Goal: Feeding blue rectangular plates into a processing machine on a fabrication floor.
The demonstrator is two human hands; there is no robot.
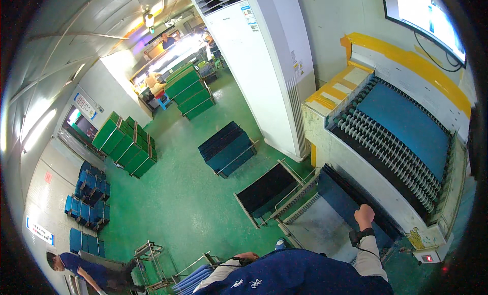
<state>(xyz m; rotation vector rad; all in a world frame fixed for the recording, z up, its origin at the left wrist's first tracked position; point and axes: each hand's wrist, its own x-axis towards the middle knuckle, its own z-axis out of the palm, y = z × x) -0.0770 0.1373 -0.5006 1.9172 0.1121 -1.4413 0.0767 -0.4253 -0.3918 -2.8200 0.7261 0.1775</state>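
My right hand [364, 216], with a dark band round the wrist, is closed at the top edge of a dark blue flat panel [338, 196]. That panel stands in a metal rack with several others behind it, just in front of a roller machine [391, 142]. A larger blue panel [401, 117] lies on the machine's rollers. My left hand [248, 256] is low beside my body, near a rack of upright blue panels [195, 280]; its fingers are mostly hidden.
Left of the machine stands a rack of dark panels [269, 191], with another panel rack [227, 148] beyond. Green panel stacks [127, 145] and blue stacks [89, 208] are farther left. A tall white air conditioner [259, 66] is ahead. A co-worker [91, 269] bends at the lower left.
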